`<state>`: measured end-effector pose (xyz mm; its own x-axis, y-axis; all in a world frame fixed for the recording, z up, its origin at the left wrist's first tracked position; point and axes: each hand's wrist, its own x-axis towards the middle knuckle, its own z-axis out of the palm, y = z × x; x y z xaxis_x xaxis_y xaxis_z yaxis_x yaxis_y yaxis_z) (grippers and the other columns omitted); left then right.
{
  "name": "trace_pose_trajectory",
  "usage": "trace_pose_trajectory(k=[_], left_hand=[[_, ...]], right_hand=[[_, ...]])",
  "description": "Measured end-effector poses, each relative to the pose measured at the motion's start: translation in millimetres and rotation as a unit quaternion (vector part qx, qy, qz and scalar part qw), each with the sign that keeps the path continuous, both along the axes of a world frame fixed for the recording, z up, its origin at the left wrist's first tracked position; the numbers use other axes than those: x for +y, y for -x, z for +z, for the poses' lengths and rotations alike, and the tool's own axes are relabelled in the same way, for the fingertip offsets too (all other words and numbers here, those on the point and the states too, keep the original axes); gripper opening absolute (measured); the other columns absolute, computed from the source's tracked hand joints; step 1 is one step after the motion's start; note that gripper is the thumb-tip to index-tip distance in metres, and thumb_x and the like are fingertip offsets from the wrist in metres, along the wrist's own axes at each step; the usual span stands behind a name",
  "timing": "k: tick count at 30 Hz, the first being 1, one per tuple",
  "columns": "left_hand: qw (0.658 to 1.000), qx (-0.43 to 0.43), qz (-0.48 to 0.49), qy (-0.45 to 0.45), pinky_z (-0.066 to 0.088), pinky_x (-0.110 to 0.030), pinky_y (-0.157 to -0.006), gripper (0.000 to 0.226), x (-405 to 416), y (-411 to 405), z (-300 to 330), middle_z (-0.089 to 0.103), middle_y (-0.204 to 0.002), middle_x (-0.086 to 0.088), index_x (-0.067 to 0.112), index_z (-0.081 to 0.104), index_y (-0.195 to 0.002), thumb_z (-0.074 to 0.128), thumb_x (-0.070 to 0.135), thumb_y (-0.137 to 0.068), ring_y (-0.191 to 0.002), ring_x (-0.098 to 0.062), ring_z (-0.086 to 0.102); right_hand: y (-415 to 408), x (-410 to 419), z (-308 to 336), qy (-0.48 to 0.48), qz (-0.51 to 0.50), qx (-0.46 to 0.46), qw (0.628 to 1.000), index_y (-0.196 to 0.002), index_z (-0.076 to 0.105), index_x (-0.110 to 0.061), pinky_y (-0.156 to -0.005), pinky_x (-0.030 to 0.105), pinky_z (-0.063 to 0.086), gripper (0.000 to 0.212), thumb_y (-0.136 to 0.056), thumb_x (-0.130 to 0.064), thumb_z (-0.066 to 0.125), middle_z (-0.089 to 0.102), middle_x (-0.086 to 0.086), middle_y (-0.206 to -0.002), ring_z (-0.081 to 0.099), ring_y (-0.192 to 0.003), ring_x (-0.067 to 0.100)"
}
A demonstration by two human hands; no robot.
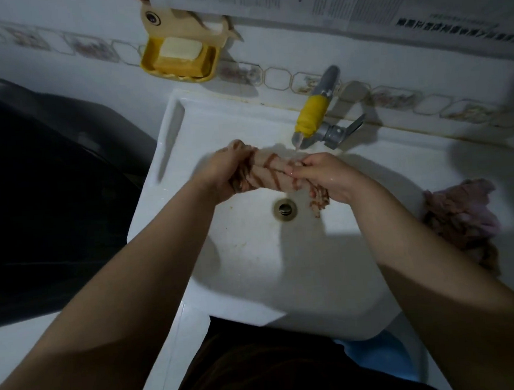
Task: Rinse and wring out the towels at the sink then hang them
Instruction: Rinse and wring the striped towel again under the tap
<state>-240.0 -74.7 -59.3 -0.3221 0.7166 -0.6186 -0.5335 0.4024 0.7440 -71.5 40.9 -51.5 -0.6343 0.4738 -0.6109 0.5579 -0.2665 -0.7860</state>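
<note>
While water runs from the tap (309,120), a striped towel (274,172) is gripped and twisted by left hand (227,171) and right hand (325,175). A pink towel (463,215) is left on the sink (254,256) rim; nothing is hung yet.

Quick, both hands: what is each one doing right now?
Left hand: closed, gripping one end of the striped towel over the sink.
Right hand: closed, gripping the towel's other end, beneath the tap.

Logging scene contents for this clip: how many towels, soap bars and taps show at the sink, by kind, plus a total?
Towels: 2, the striped towel twisted between both hands and the pink towel on the sink's right ledge.
Soap bars: 1, the soap bar.
Taps: 1, the tap.
Total: 4
</note>
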Motion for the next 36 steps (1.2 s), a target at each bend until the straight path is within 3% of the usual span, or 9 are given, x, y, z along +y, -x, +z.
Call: trace_pose_trajectory(k=[3,7,12,17,22,25,29,33,36], left_hand=[[0.995,0.1,-0.009,0.029,0.043,-0.026,-0.05,0.032,5.5,2.5,10.7,0.061,-0.067,-0.002,0.012,0.058,-0.087,0.056,0.043,-0.093,-0.056,-0.018,0.055],[0.987,0.159,0.006,-0.013,0.049,-0.028,-0.049,0.027,5.8,-0.9,18.1,0.063,-0.062,0.002,0.012,0.055,-0.083,0.072,0.032,-0.084,-0.057,-0.016,0.061],[0.944,0.264,-0.187,0.064,0.054,-0.024,-0.056,0.039,-0.2,6.4,17.2,0.068,-0.092,-0.002,0.017,0.063,-0.112,0.076,0.036,-0.08,-0.072,-0.014,0.064],[0.913,0.245,-0.313,0.095,0.03,-0.016,-0.036,0.023,-1.9,6.5,9.9,0.05,-0.051,0.004,0.015,0.054,-0.079,0.069,0.031,-0.087,-0.038,-0.01,0.041],[0.989,0.024,-0.145,-0.013,0.036,-0.019,-0.037,0.029,-5.4,-5.7,0.4,0.054,-0.047,-0.005,0.007,0.051,-0.077,0.045,0.021,-0.101,-0.036,-0.014,0.049],[0.995,-0.085,0.048,-0.017,0.038,-0.014,-0.036,0.032,12.3,-22.0,-6.2,0.061,-0.059,-0.007,0.005,0.056,-0.088,0.031,0.014,-0.105,-0.04,-0.011,0.053],[0.984,-0.098,0.131,0.073,0.046,-0.017,-0.038,0.032,34.9,-55.0,-7.6,0.053,-0.07,-0.004,0.016,0.051,-0.079,0.037,0.035,-0.101,-0.051,-0.014,0.056],[0.981,-0.087,0.148,0.086,0.04,-0.022,-0.044,0.033,45.9,-79.4,0.9,0.046,-0.055,-0.008,0.017,0.047,-0.066,0.05,0.037,-0.093,-0.04,-0.018,0.046],[0.984,-0.027,0.155,0.085,0.046,-0.025,-0.054,0.02,47.9,-59.3,1.3,0.05,-0.076,-0.001,0.017,0.051,-0.083,0.049,0.033,-0.094,-0.061,-0.014,0.05]], right_hand=[[-0.8,4.6,1.2,0.017,0.067,-0.06,0.996,-0.095,0.066,-0.009,-0.067,0.027,0.052,0.031,-0.08,-0.035,0.073,0.074,0.003,-0.081,0.069,-0.074,0.017],[-1.9,8.5,7.9,0.014,0.133,-0.115,0.984,-0.095,0.067,-0.016,-0.073,0.03,0.054,0.026,-0.084,-0.039,0.067,0.074,-0.003,-0.078,0.07,-0.076,0.014],[-5.0,14.0,4.3,0.128,-0.035,0.013,0.991,-0.085,0.063,-0.01,-0.075,0.038,0.049,0.008,-0.087,-0.013,0.056,0.062,0.01,-0.068,0.059,-0.064,0.022],[1.2,8.6,1.7,0.094,-0.123,0.034,0.987,-0.085,0.062,-0.019,-0.049,0.024,0.052,0.017,-0.093,-0.007,0.051,0.067,-0.003,-0.062,0.063,-0.057,0.013],[11.0,2.8,2.2,0.012,-0.201,0.01,0.98,-0.076,0.059,-0.014,-0.038,0.017,0.035,0.015,-0.087,-0.022,0.064,0.056,-0.006,-0.044,0.049,-0.036,0.008],[27.9,-21.5,7.0,-0.049,-0.173,0.021,0.983,-0.077,0.056,-0.015,-0.037,0.014,0.028,0.022,-0.084,-0.033,0.067,0.048,-0.006,-0.042,0.038,-0.032,0.008],[49.2,-46.5,6.8,-0.247,-0.123,-0.025,0.961,-0.066,0.046,-0.019,-0.053,0.027,0.04,0.036,-0.09,-0.042,0.058,0.052,-0.002,-0.055,0.055,-0.056,0.019],[50.4,-21.9,0.5,-0.26,-0.211,-0.048,0.941,-0.057,0.042,-0.02,-0.067,0.042,0.048,0.04,-0.092,-0.035,0.055,0.055,0.009,-0.068,0.058,-0.072,0.032],[54.2,-41.5,1.7,-0.311,-0.124,-0.058,0.941,-0.072,0.06,-0.01,-0.071,0.04,0.048,0.038,-0.096,-0.036,0.046,0.065,0.018,-0.081,0.06,-0.08,0.034]])
